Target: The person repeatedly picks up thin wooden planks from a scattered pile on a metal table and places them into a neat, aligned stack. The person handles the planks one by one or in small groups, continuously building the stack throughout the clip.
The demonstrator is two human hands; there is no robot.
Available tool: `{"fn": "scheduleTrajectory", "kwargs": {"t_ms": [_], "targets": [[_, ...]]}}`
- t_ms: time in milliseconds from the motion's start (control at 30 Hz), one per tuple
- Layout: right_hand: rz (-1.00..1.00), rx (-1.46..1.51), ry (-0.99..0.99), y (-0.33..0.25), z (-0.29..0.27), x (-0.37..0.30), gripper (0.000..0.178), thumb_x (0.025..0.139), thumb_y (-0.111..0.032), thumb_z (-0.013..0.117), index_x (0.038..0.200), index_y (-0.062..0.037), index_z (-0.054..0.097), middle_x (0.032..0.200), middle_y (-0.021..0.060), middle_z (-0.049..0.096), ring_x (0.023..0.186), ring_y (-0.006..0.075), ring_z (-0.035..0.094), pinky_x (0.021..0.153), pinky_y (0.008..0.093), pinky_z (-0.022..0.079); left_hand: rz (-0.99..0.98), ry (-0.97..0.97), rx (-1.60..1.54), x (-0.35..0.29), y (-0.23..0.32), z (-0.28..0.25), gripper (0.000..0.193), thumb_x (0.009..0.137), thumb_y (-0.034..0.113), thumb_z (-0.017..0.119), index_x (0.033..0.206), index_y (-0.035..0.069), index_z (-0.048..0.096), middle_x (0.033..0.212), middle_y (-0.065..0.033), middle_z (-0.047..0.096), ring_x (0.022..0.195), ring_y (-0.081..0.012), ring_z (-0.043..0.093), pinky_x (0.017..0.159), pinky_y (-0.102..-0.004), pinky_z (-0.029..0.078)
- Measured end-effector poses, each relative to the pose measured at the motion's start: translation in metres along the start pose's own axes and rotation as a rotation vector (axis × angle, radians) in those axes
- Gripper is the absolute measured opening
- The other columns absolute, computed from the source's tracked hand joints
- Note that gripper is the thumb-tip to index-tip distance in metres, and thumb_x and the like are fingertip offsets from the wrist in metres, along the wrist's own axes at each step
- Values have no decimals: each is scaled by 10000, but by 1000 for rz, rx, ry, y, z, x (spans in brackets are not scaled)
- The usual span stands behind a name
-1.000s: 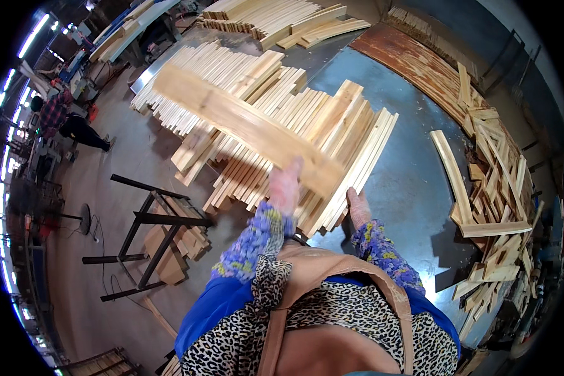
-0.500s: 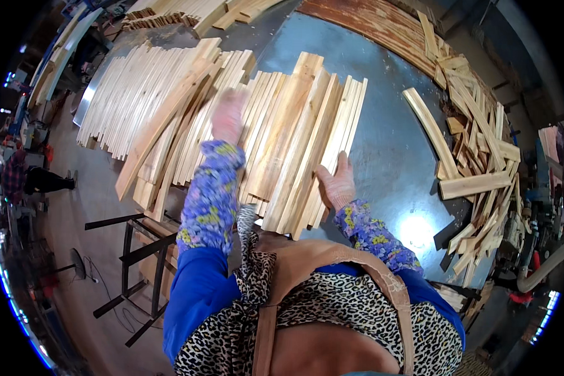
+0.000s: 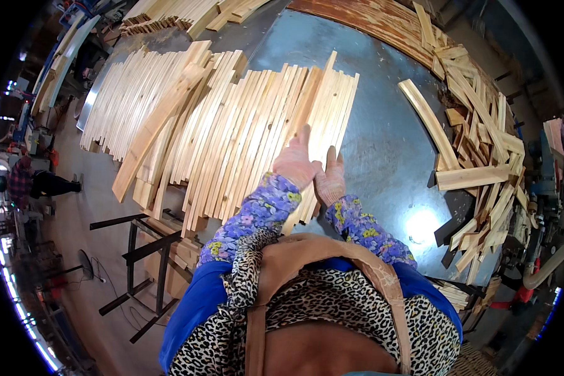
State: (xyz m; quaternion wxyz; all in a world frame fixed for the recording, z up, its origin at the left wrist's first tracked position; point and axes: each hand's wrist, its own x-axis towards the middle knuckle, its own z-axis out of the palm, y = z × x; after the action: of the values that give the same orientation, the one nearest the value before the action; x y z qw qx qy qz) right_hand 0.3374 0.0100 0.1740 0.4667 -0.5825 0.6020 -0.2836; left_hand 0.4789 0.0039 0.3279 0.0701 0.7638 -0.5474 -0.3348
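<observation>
A row of pale wooden strips (image 3: 250, 119) lies side by side before me, their ends uneven. My left hand (image 3: 296, 160) rests over the strips near the row's right end, fingers stretched forward, at the near part of a darker brown strip (image 3: 309, 94). That strip stands out among the paler ones. Against the row's outer right edge is my right hand (image 3: 329, 180), its thumb apart from the outstretched fingers. Neither hand is wrapped round a strip. Further left, a wider board (image 3: 160, 128) lies slanted across the strips.
A blue-grey metal tabletop (image 3: 379, 144) carries the wood. Along its right side is a heap of offcuts (image 3: 482, 144), with a curved strip (image 3: 427, 119) beside it. More strips (image 3: 169, 14) lie at the far left. A black metal frame (image 3: 145, 257) stands left of me.
My left hand has moved right and nearer, from the row's middle to beside my right hand. The strips on the right now lie flatter and more evenly; the right hand has barely shifted.
</observation>
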Motion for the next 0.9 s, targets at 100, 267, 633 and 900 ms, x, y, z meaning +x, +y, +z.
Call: {"fn": "scheduleTrajectory", "kwargs": {"t_ms": [100, 267, 633, 900], "targets": [[-27, -52, -20, 15, -7, -1, 1077, 1039, -478, 698, 1724, 44, 50, 1749, 320, 268, 1628, 401, 288, 1337, 441, 254, -54, -28, -32, 11, -14, -1, 1083, 891, 282, 791, 1734, 66, 148, 1219, -275, 724, 1122, -407, 738, 1012, -452, 601], [133, 573, -46, 28, -24, 15, 1022, 1051, -511, 680, 1716, 55, 149, 1702, 279, 383, 1556, 381, 416, 1312, 428, 292, -90, 20, -198, 11, -42, -9, 1168, 824, 258, 830, 1736, 50, 131, 1308, -314, 705, 1049, -382, 771, 960, -438, 619], [128, 94, -52, 33, -14, 36, 961, 1093, -657, 480, 1661, 87, 263, 1602, 401, 445, 1510, 497, 455, 1272, 482, 366, 219, 161, -529, -7, -14, -69, 1139, 792, 208, 835, 1722, 18, 207, 1476, -317, 592, 1319, -372, 644, 1149, -404, 518], [240, 1467, 54, 50, -117, 47, 775, 1152, -615, 361, 1690, -58, 329, 1593, 163, 549, 1410, 358, 568, 1245, 474, 431, 67, -36, -187, 17, 120, 39, 1031, 878, 234, 743, 1722, 33, 187, 1388, -293, 643, 1113, -392, 711, 970, -477, 596]]}}
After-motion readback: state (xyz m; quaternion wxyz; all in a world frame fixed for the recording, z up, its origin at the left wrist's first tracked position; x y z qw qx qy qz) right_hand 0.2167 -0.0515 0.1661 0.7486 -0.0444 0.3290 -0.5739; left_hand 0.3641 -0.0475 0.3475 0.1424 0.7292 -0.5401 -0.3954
